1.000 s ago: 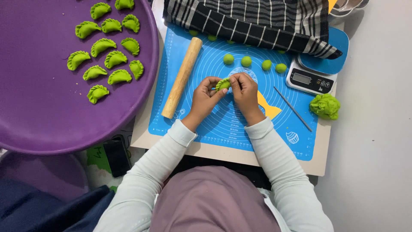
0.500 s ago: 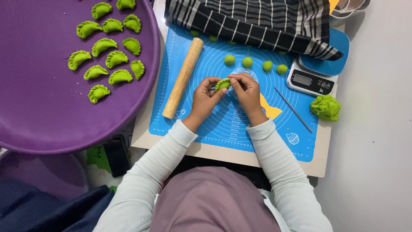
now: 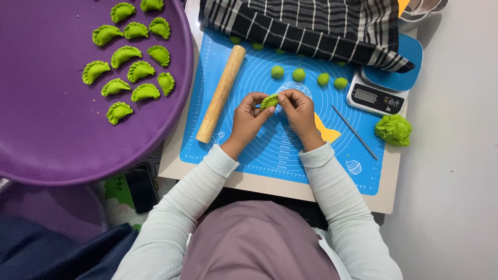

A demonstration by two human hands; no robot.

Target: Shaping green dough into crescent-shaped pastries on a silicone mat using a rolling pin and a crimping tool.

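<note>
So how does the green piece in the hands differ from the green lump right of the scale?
The green dumpling is small, folded and pinched between both hands above the blue mat; the green dough lump is larger, crumpled and shapeless, lying untouched on the grey surface off the mat. Both are the same bright green.

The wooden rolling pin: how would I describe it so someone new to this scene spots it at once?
Start at the blue silicone mat on the pale board. Along its left side, just right of the big purple tray, lies the rolling pin, slanting from upper right to lower left, beside the left hand. It is the only plain wooden cylinder; the thin metal rod is far slimmer.
</note>
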